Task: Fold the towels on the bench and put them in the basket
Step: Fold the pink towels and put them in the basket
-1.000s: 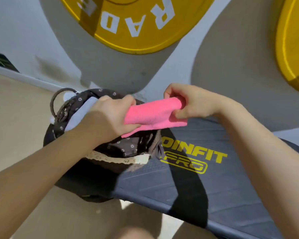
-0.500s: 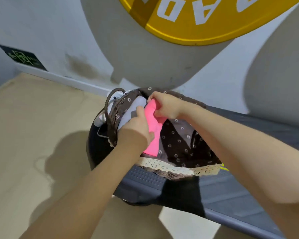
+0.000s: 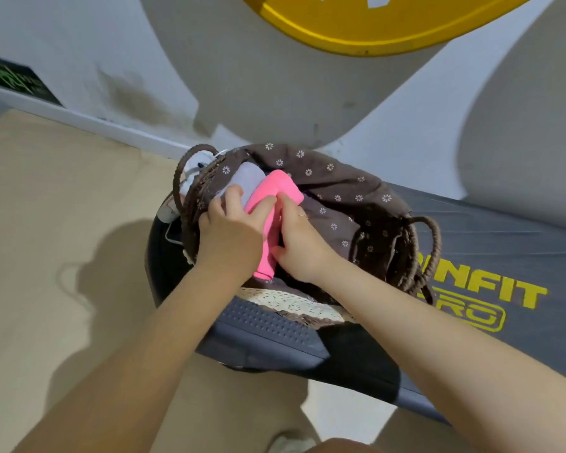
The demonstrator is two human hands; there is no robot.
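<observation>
A folded pink towel [image 3: 283, 188] stands on edge inside the wicker basket [image 3: 414, 253], which is lined with brown flowered cloth. It leans against a pale folded towel [image 3: 249, 178] at the basket's left side. My left hand [image 3: 231, 235] grips the pink towel from the left, with one finger resting on the pale towel. My right hand [image 3: 299, 245] grips it from the right, thumb low along the fold. The basket sits on the left end of the dark bench [image 3: 504, 243].
The bench carries yellow lettering [image 3: 490, 291] right of the basket. A white object and a phone-like item [image 3: 172, 232] sit by the basket's left handle. Tan floor [image 3: 62, 223] lies to the left. A yellow weight plate [image 3: 373, 24] hangs on the wall above.
Both hands carried the pink towel from above the bench leftward into the basket, turned it on edge, and now have it lower against the pale towel.
</observation>
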